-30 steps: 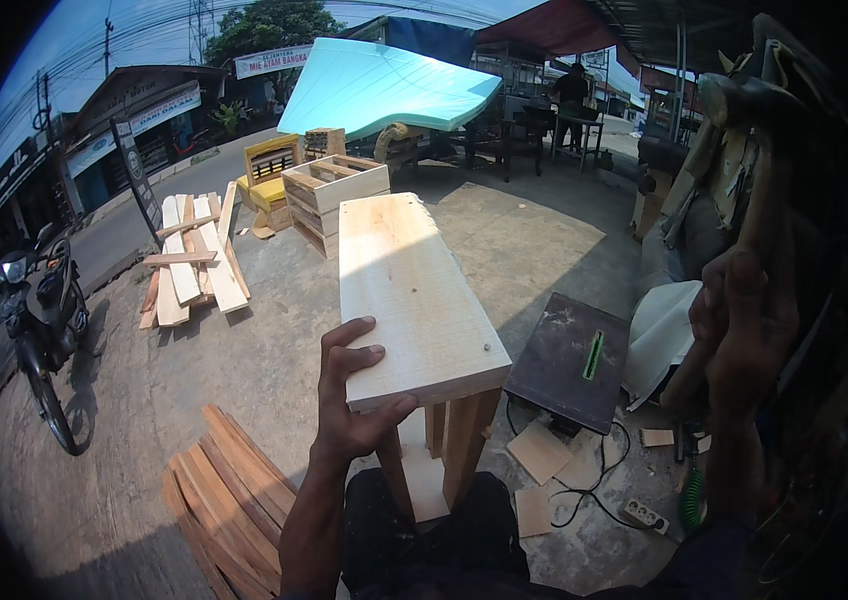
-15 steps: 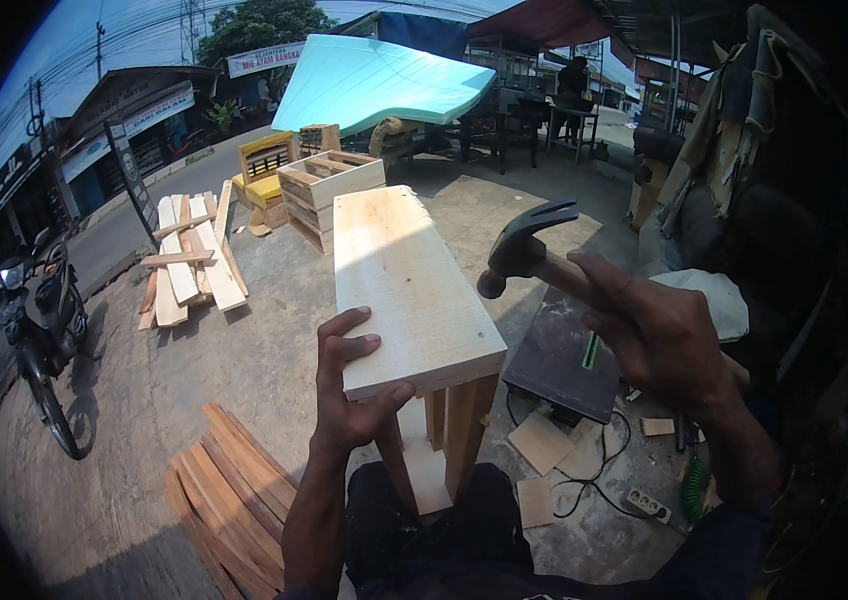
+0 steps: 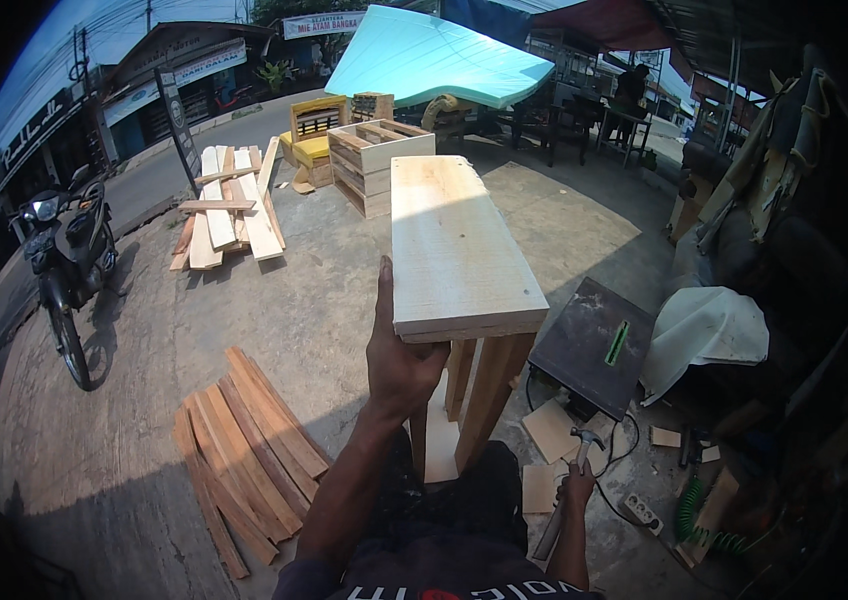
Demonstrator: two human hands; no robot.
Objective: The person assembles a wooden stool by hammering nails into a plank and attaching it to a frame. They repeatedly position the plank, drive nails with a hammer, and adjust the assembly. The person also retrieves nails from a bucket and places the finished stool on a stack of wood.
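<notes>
A narrow wooden frame stands upright between my legs, its pale top board resting on slats, with another board at the bottom. My left hand is closed on the near left corner of the top board, the fingers along its side edge. Down at the right, beside my lap, my right hand is wrapped round the handle of a claw hammer, whose metal head points up and away from the frame.
A table saw with a dark top sits right of the frame. Near it lie wood offcuts, a power strip and a green coiled hose. Brown slats and pale planks lie leftward; a motorcycle stands beyond.
My right hand has lowered the hammer from above the table saw to beside my lap. My left hand has shifted its grip at the corner. The view has swung left.
</notes>
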